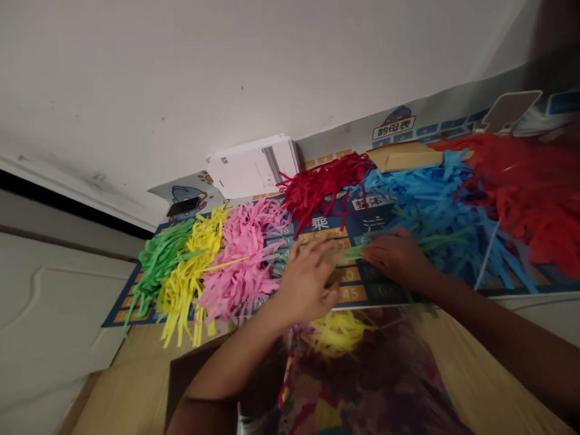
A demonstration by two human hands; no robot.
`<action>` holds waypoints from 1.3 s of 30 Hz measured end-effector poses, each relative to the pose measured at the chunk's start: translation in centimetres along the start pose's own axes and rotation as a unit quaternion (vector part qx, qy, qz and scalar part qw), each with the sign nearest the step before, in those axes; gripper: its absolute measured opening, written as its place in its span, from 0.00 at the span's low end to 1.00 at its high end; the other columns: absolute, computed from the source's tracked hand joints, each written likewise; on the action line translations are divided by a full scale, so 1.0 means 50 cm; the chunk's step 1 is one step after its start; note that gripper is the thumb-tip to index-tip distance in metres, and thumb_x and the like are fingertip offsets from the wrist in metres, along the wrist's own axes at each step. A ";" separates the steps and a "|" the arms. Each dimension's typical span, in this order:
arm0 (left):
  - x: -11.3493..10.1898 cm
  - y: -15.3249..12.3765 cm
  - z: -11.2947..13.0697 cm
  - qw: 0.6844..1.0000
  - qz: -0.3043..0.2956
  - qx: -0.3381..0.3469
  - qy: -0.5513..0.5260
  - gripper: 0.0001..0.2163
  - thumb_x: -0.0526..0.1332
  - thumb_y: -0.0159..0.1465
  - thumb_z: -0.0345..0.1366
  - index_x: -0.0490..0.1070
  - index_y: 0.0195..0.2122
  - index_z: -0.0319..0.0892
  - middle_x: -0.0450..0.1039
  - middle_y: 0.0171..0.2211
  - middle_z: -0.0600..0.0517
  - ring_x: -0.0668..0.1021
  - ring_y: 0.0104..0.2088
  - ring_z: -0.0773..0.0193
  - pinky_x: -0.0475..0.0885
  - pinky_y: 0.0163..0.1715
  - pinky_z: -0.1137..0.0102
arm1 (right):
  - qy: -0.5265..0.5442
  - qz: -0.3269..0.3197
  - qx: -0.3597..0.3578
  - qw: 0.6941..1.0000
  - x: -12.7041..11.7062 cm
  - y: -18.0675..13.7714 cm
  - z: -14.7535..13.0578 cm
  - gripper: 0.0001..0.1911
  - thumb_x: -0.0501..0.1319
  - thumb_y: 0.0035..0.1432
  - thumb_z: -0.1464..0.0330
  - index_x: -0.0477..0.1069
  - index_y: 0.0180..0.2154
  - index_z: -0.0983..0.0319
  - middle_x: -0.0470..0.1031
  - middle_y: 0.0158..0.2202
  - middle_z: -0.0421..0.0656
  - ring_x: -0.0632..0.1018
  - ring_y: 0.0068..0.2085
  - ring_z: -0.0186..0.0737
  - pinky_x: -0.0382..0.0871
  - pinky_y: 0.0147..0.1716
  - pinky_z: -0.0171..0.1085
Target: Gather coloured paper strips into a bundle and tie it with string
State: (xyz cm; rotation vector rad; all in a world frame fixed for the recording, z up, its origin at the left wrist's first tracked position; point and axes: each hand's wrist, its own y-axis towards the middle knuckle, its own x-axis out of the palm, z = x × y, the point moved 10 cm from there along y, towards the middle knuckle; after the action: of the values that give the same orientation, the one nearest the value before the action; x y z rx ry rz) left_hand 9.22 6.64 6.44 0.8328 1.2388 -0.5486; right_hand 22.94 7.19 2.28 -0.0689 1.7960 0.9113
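Green pile (158,260), yellow pile (190,275), pink pile (244,260), red pile (321,184), blue pile (435,211) sit side by side on the mat (362,293) | our left hand (308,281) and right hand (396,257) each hold a pinching grip on one green strip (351,254) near the mat's front edge | we judge grouping mostly done, unfinished

This looks like a room in someone's home, a child's study corner rather than an office or a shop. The wooden desk (136,386) is pushed up against a plain white wall (226,72) with a few scuffs on it, and to the left there is a white panelled door (54,314) of the household kind. A blue learning mat (353,294) covers the desk, printed with number cells, Chinese characters and a cartoon figure (188,196). Heaps of paper strips (244,254) in green, yellow, pink, red and blue lie on it like a craft session at home, with a white box (254,166) by the wall.
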 end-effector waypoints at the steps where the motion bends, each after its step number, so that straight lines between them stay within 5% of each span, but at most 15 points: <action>1: 0.007 0.014 0.019 1.000 0.019 0.007 -0.007 0.20 0.60 0.66 0.39 0.69 0.59 0.45 0.73 0.59 0.45 0.71 0.61 0.53 0.53 0.66 0.48 | 0.003 -0.009 0.002 1.000 0.000 0.000 -0.003 0.15 0.55 0.70 0.69 0.78 0.34 0.59 0.81 0.33 0.42 0.77 0.35 0.40 0.53 0.40 0.43; 4: 0.060 0.052 0.040 0.999 0.026 0.015 0.041 0.11 0.56 0.70 0.32 0.74 0.51 0.43 0.81 0.48 0.48 0.79 0.50 0.58 0.51 0.67 0.47 | 0.006 -0.027 0.000 1.000 -0.007 0.003 -0.014 0.13 0.56 0.69 0.71 0.78 0.34 0.59 0.82 0.35 0.42 0.77 0.36 0.40 0.53 0.41 0.44; 7: 0.091 0.039 -0.004 0.996 0.011 -0.014 0.082 0.11 0.55 0.71 0.30 0.75 0.49 0.43 0.81 0.48 0.49 0.79 0.50 0.57 0.52 0.66 0.44 | 0.002 0.008 -0.016 1.000 -0.027 0.004 -0.027 0.13 0.57 0.69 0.72 0.78 0.34 0.59 0.82 0.34 0.41 0.77 0.37 0.38 0.53 0.41 0.44; 11: 0.051 -0.051 -0.092 0.985 -0.026 -0.096 0.142 0.15 0.55 0.70 0.28 0.74 0.54 0.45 0.78 0.54 0.47 0.75 0.57 0.49 0.57 0.61 0.39 | -0.004 0.029 -0.030 0.999 -0.026 -0.001 -0.032 0.15 0.54 0.71 0.71 0.77 0.34 0.58 0.82 0.35 0.39 0.77 0.37 0.36 0.53 0.42 0.43; 14: 0.015 -0.089 -0.098 0.978 -0.066 -0.108 0.168 0.20 0.59 0.67 0.29 0.69 0.60 0.45 0.70 0.62 0.41 0.69 0.62 0.42 0.57 0.61 0.38 | -0.006 0.020 -0.034 0.999 -0.012 -0.004 -0.034 0.16 0.53 0.71 0.71 0.77 0.34 0.58 0.82 0.35 0.39 0.76 0.37 0.37 0.53 0.42 0.43; 17: 0.015 -0.065 -0.030 0.994 -0.058 -0.037 0.091 0.24 0.62 0.67 0.40 0.65 0.63 0.44 0.66 0.65 0.41 0.65 0.65 0.44 0.56 0.63 0.44 | -0.001 0.010 -0.040 0.999 -0.005 -0.005 -0.041 0.14 0.55 0.70 0.71 0.78 0.34 0.58 0.82 0.36 0.40 0.76 0.37 0.38 0.53 0.42 0.43; 21: 0.075 -0.016 0.016 0.999 -0.039 0.002 0.032 0.10 0.56 0.71 0.34 0.75 0.49 0.43 0.80 0.46 0.47 0.76 0.50 0.56 0.59 0.60 0.52 | 0.005 -0.018 -0.056 0.998 -0.002 -0.006 -0.051 0.14 0.54 0.70 0.72 0.78 0.35 0.60 0.82 0.36 0.43 0.76 0.38 0.39 0.54 0.41 0.43; 25: 0.119 -0.032 -0.032 0.999 -0.027 -0.041 -0.010 0.07 0.59 0.69 0.31 0.77 0.44 0.44 0.81 0.41 0.50 0.78 0.46 0.57 0.58 0.58 0.51 | 0.017 -0.046 -0.054 0.997 0.007 -0.017 -0.031 0.16 0.53 0.70 0.72 0.78 0.36 0.59 0.82 0.37 0.41 0.77 0.37 0.38 0.55 0.41 0.43; 32: 0.106 -0.069 -0.115 0.979 -0.018 -0.152 -0.132 0.08 0.61 0.68 0.37 0.80 0.40 0.46 0.82 0.41 0.49 0.78 0.45 0.56 0.65 0.50 0.56 | 0.094 -0.126 0.049 0.986 0.064 -0.039 0.058 0.17 0.56 0.70 0.61 0.81 0.34 0.57 0.80 0.37 0.43 0.76 0.38 0.43 0.57 0.38 0.42; 39: 0.114 -0.053 -0.141 0.964 -0.021 -0.241 -0.115 0.10 0.61 0.67 0.38 0.80 0.30 0.45 0.81 0.35 0.51 0.76 0.41 0.56 0.63 0.45 0.56 | 0.143 -0.226 0.127 0.955 0.110 -0.021 0.098 0.20 0.57 0.67 0.57 0.77 0.26 0.57 0.78 0.30 0.40 0.75 0.33 0.41 0.60 0.36 0.40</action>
State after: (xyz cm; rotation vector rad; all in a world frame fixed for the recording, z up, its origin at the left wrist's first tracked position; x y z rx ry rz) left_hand 4.50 11.08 -0.44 0.3226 1.1120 -0.3424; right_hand 24.91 11.42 -3.54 -0.4478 2.0338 0.3515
